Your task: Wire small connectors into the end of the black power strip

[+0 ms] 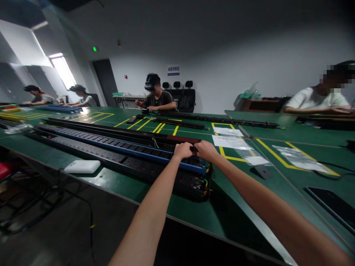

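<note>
Both my hands are together over the right end of several long socket strips on the green table. My left hand (183, 150) is closed, its fingers curled down out of sight. Close beside it, my right hand (206, 150) is closed too. A small dark piece (193, 149) shows between them; its kind cannot be made out. Below them lie a blue-sided socket strip (133, 147) and, nearer me, a black socket strip (138, 164) with red marks. Behind runs a long black casing (111, 128). Loose wires (155, 142) stick up left of my hands.
A white power bank (82, 166) lies at the table's near edge. On the right are a black bracket (261, 171), plastic bags (253, 151) and a phone (331, 203). Across the table sits a person (161, 98); another person (318, 98) works at right. More strips (222, 119) lie farther back.
</note>
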Available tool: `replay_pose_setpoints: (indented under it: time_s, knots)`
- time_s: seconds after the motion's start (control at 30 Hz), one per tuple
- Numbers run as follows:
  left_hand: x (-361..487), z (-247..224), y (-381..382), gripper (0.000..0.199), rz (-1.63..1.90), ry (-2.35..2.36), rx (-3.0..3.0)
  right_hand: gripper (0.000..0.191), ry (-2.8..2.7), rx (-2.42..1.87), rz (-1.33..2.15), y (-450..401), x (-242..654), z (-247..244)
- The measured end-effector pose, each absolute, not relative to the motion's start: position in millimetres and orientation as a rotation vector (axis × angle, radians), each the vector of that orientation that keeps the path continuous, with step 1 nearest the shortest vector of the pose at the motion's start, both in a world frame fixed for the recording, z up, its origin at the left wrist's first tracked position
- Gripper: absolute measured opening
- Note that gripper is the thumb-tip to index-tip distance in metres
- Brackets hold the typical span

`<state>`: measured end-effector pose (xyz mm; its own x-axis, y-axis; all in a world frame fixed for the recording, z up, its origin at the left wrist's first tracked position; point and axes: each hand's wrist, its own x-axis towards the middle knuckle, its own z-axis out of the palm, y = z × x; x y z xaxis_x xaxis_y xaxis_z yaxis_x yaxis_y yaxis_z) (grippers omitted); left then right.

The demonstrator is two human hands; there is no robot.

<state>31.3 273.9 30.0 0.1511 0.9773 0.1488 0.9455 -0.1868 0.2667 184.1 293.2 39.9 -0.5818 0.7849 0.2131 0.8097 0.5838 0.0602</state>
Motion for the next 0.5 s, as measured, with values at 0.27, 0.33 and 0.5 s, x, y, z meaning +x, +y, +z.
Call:
replay_pose_setpoints:
  time_s: [0.27, 0.33, 0.5]
  knots:
    - [31.9, 28.0, 278.3, 0.028, 0.471, 1.931, 2.27, 0.019, -2.593, -1.405, -0.128, 292.6, 181.4, 41.8]
    - [32.2, 28.3, 279.4, 0.027, 0.471, 1.933, 2.262, 0.02, -2.595, -1.407, -0.135, 292.0, 181.0, 41.7]
    - [33.7, 29.7, 279.9, 0.024, 0.475, 1.945, 2.24, 0.02, -2.634, -1.397, -0.161, 296.7, 181.5, 45.9]
